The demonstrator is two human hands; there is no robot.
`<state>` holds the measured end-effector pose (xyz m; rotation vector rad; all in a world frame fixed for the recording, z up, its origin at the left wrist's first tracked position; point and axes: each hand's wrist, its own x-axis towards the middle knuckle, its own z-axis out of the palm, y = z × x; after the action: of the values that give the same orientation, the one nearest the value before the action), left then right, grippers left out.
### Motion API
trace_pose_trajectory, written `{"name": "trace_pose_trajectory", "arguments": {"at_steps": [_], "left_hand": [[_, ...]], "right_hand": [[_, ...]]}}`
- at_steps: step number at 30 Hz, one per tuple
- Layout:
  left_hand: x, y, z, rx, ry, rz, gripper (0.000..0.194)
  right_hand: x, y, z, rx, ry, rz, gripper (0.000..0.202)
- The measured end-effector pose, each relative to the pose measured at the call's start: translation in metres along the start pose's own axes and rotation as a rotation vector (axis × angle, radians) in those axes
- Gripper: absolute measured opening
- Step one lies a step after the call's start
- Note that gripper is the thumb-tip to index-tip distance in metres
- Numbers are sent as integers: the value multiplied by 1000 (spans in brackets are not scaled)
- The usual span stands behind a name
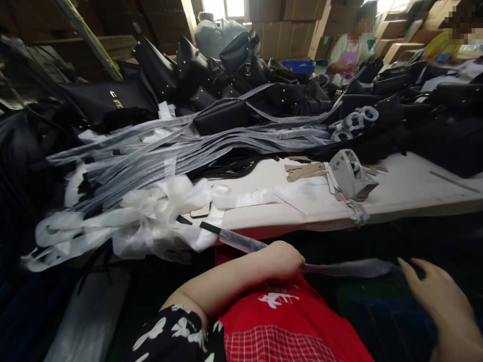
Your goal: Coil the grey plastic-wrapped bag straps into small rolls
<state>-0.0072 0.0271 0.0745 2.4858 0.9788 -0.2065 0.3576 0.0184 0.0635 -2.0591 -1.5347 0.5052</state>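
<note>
My left hand (285, 257) is closed around a black strap (241, 241) in a clear plastic sleeve, held in front of the red apron. The strap's bare black end (210, 228) sticks out to the left, above the table edge. From the other side of the fist the plastic runs right and narrows at the fingertips of my right hand (433, 286). That hand appears to pinch it, though blur softens the contact. Close to the strap's black end lies a crumpled heap of white plastic film (162, 211).
Many plastic-sleeved straps (211, 146) lie across the table (260, 218), with black handbags (234, 65) piled behind. Rolled straps (354, 120) and a tape dispenser (349, 173) sit to the right, beside brown card strips (305, 172). Two people work farther back; cartons (275, 35) line the wall.
</note>
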Motion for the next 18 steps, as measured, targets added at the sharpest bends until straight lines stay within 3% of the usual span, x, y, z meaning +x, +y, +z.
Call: {"name": "trace_pose_trajectory", "arguments": {"at_steps": [2, 3, 6, 8, 9, 12, 15, 18], "left_hand": [[10, 12, 10, -12, -60, 46, 29], [15, 18, 13, -22, -76, 72, 25], [21, 28, 14, -52, -68, 126, 18], [14, 25, 6, -69, -63, 135, 21], [7, 19, 0, -70, -73, 143, 23], [-25, -18, -16, -241, -96, 16, 23], [-59, -62, -24, -388, -277, -156, 33], [-77, -82, -24, -511, -430, -250, 43]], "right_hand": [[-13, -14, 22, 28, -39, 26, 30], [-23, -29, 37, 121, -152, -27, 41], [-54, -82, 78, 409, -759, -271, 42], [-64, -106, 94, 395, -1004, -325, 41], [-63, -109, 97, 377, -1060, -340, 39], [-56, -87, 92, 312, -1065, -324, 40], [-60, -52, 86, 260, -1014, -216, 43], [-74, -45, 99, 256, -977, -266, 38]]}}
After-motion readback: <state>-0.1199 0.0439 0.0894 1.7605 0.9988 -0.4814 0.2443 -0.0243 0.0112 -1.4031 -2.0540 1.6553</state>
